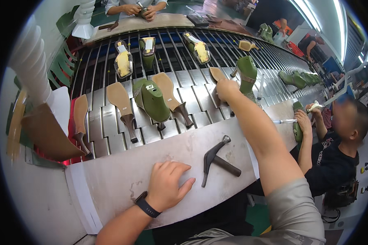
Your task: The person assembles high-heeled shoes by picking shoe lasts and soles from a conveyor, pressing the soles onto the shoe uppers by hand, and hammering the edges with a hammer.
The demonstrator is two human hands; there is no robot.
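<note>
A smooth tan sole (216,73), rounded at its tip, is showing past the right hand (227,90), over the conveyor (96,126) beyond the desk's (110,179) far edge; whether the fingers are clamping it, I cannot tell. Three more soles (119,98) are lying toward the conveyor's near edge, one hammer (223,163) on the desk. The right arm (259,130) is lying outstretched; the left hand's (167,185) thumb is standing apart

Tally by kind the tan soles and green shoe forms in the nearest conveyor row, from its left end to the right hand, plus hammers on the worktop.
Tan soles, including one at the right hand: 4
Green shoe forms: 1
Hammers: 1
Total: 6
</note>
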